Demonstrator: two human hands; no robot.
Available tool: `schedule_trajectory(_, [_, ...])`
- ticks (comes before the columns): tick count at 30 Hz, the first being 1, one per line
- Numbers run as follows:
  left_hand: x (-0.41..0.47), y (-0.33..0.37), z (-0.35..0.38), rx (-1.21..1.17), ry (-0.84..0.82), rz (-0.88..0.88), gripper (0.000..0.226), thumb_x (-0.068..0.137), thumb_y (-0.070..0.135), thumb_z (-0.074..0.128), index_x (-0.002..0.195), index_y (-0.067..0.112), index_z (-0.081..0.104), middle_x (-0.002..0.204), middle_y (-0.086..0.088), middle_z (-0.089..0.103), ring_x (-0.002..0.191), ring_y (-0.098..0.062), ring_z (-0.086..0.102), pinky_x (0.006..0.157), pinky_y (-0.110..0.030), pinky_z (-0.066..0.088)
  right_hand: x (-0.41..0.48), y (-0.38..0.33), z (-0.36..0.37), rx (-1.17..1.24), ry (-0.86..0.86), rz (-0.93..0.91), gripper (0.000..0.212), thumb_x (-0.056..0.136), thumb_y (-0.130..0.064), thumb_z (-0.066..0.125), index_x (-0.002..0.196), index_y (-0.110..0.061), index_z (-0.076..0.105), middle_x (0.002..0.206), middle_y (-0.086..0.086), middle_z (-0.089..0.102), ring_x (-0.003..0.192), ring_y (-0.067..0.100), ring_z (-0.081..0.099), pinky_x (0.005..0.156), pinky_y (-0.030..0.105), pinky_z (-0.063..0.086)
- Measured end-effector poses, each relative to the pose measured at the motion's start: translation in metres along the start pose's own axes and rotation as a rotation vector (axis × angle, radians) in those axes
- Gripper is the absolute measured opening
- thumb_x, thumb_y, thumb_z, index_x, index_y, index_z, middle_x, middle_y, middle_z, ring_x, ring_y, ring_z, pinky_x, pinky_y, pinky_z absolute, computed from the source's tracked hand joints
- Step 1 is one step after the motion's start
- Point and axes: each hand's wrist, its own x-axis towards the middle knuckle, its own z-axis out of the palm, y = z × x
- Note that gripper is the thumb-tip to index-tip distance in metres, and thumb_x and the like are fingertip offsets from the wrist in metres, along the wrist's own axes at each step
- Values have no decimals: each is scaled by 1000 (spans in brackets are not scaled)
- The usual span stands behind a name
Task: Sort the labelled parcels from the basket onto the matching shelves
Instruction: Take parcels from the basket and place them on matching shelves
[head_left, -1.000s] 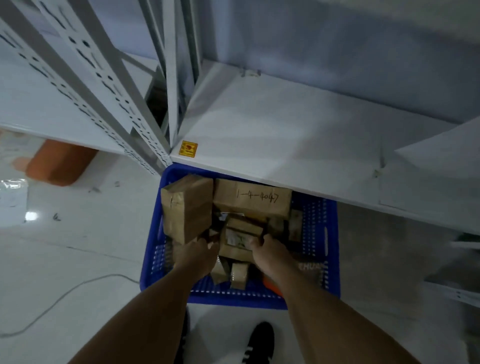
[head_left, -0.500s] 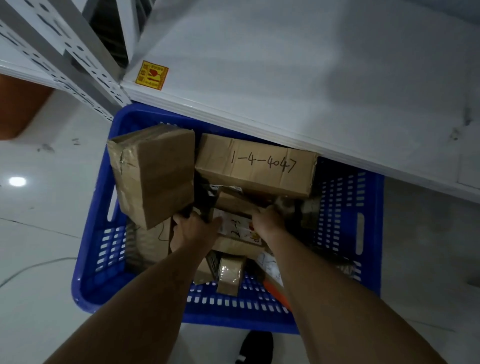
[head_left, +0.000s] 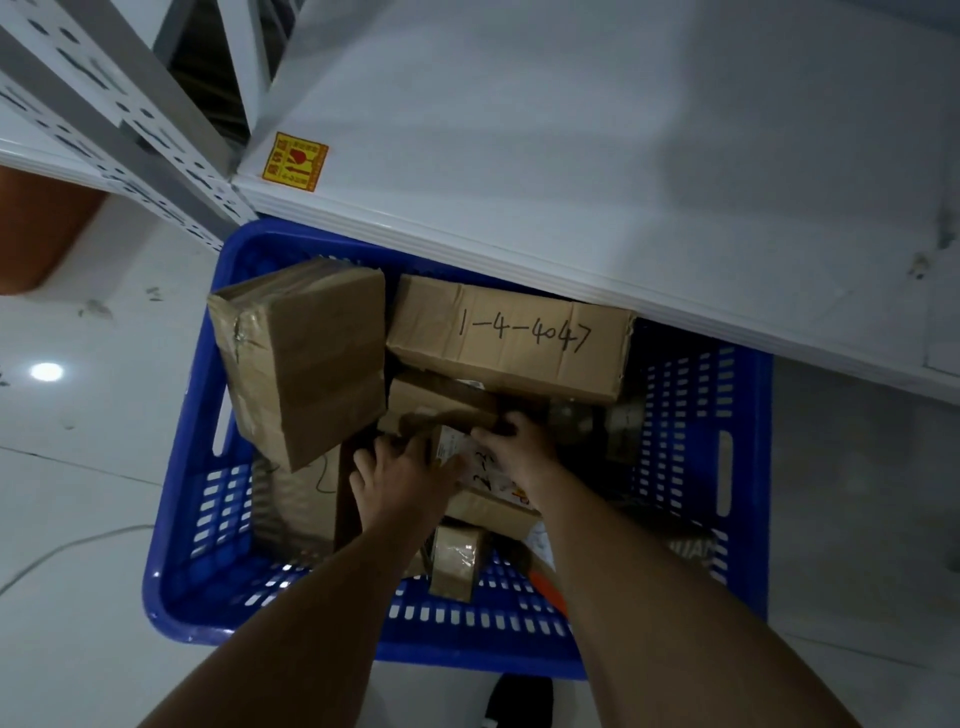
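A blue plastic basket (head_left: 187, 525) stands on the floor, its far edge tucked under a white shelf (head_left: 571, 145). Several cardboard parcels fill it. My left hand (head_left: 400, 483) and my right hand (head_left: 519, 447) both grip a small brown parcel with a white label (head_left: 462, 452) in the middle of the basket. A flat parcel marked 1-4-4047 (head_left: 514, 338) lies just behind it. A taller taped parcel (head_left: 301, 358) leans at the basket's left side. A small taped parcel (head_left: 457, 561) stands near the front wall.
Perforated white shelf uprights (head_left: 119, 114) rise at the upper left. A yellow sticker (head_left: 295, 161) marks the shelf corner. An orange-brown object (head_left: 36, 228) sits under the left shelf. A cable (head_left: 67, 545) trails over the pale floor. A dark shoe (head_left: 519, 701) shows below the basket.
The view has dropped closer to the basket. Both hands have reached deeper among the parcels and stay clamped on the small labelled parcel.
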Motion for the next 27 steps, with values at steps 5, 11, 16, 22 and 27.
schedule_trajectory(5, [1, -16, -3, -17, 67, 86, 40, 101, 56, 40, 133, 34, 50, 138, -1, 58, 129, -29, 38, 101, -44, 32, 13, -19, 9, 50, -51, -8, 98, 83, -23, 83, 161, -23, 25, 155, 9, 46, 138, 31, 48, 109, 43, 46])
schedule_trajectory(11, [3, -12, -2, 152, -32, 241, 94, 78, 77, 61, 150, 29, 25, 154, 3, 39, 142, -31, 26, 115, -49, 26, 24, -14, 22, 63, 27, -32, 92, 84, -26, 84, 158, -29, 30, 147, 8, 53, 132, 32, 54, 102, 45, 51])
schedule_trajectory(16, [3, -20, -7, 319, 5, 348, 106, 71, 74, 70, 149, 19, 24, 150, 1, 38, 137, -22, 31, 114, -40, 27, 21, -8, 16, 19, 18, -101, 85, 76, -33, 90, 149, -26, 47, 142, 3, 58, 128, 27, 56, 105, 44, 48])
schedule_trajectory(22, [-24, -18, -27, 98, -186, 373, 110, 70, 62, 81, 153, 26, 19, 150, 3, 33, 137, -17, 35, 114, -35, 33, -22, -17, 2, -232, 86, -215, 66, 76, -39, 89, 126, -25, 49, 134, 6, 57, 121, 27, 57, 95, 39, 50])
schedule_trajectory(27, [-51, -7, -70, -20, -332, 202, 101, 62, 64, 85, 145, 36, 35, 141, -1, 41, 122, -21, 47, 99, -38, 48, -96, -19, -34, -431, 223, -315, 66, 81, -40, 83, 129, -27, 39, 136, 4, 56, 122, 29, 59, 92, 42, 54])
